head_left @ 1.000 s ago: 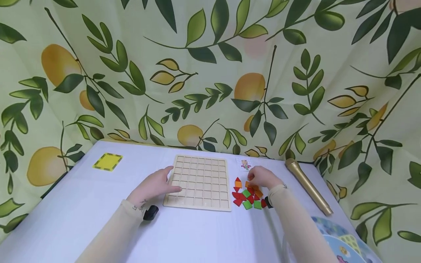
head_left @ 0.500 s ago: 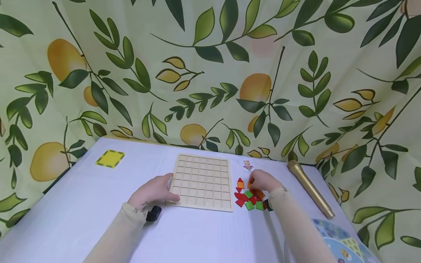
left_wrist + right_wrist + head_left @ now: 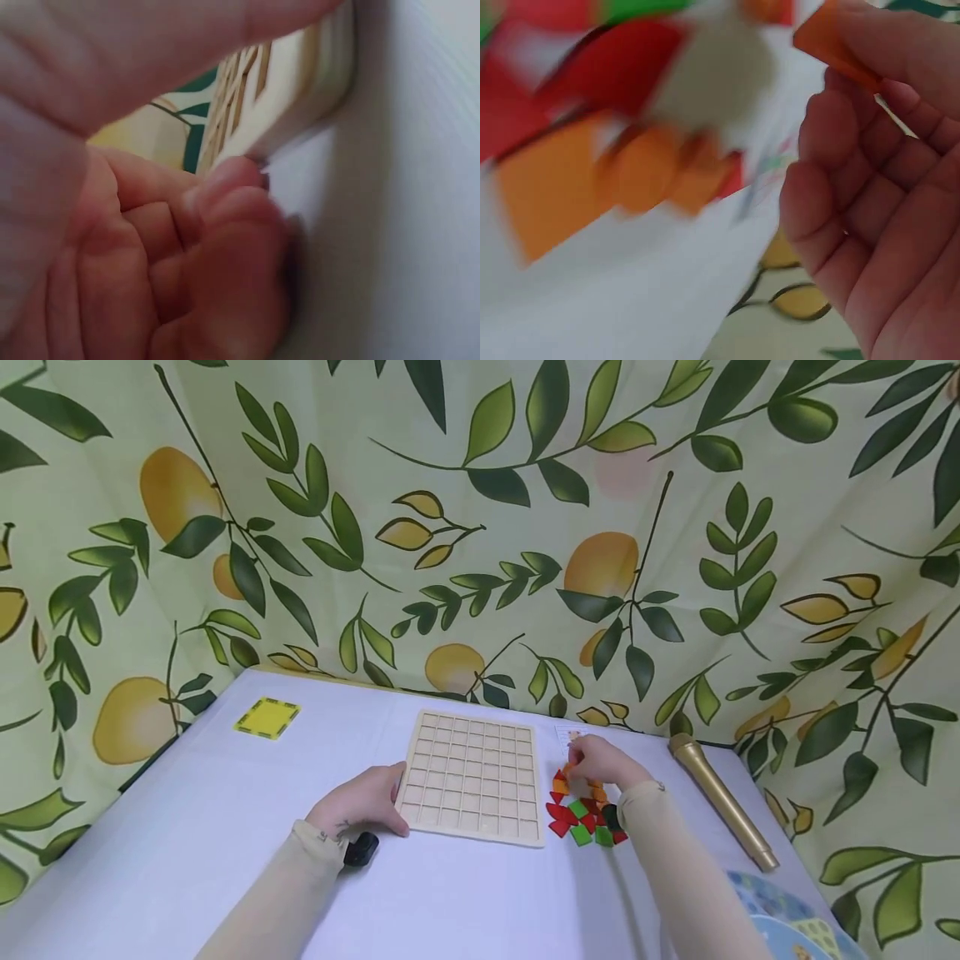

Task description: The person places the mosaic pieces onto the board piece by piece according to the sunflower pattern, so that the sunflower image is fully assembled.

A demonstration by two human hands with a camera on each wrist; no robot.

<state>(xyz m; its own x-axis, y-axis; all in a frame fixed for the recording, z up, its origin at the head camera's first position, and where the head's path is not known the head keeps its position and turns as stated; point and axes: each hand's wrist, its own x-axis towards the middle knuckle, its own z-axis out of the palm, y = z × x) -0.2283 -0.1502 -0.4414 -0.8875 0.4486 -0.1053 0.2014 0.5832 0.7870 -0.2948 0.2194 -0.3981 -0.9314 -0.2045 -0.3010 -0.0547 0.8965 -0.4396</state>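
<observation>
A square wooden board [image 3: 474, 777] with a grid of shallow cells lies on the white table. My left hand [image 3: 366, 802] holds it at its left edge and near corner, with curled fingertips touching the board's side [image 3: 289, 97] in the left wrist view. Over a pile of flat coloured tiles [image 3: 579, 810] right of the board is my right hand [image 3: 606, 762]. Between thumb and fingers it pinches an orange tile [image 3: 829, 45], clearest in the right wrist view. Red, green and orange pieces make up the pile; some are blurred or partly hidden by the hand.
Behind the right hand lies a small picture card [image 3: 572, 734], partly covered. A gold microphone [image 3: 723, 802] lies to the right, near a blue patterned round item [image 3: 780, 935]. A yellow square [image 3: 267, 717] sits far left. A fruit-patterned cloth [image 3: 480, 527] hangs behind the table.
My right hand has lifted slightly off the pile with the orange tile and moved toward the card. The left thumb has slid from the board's face to its near corner. The view has shifted left.
</observation>
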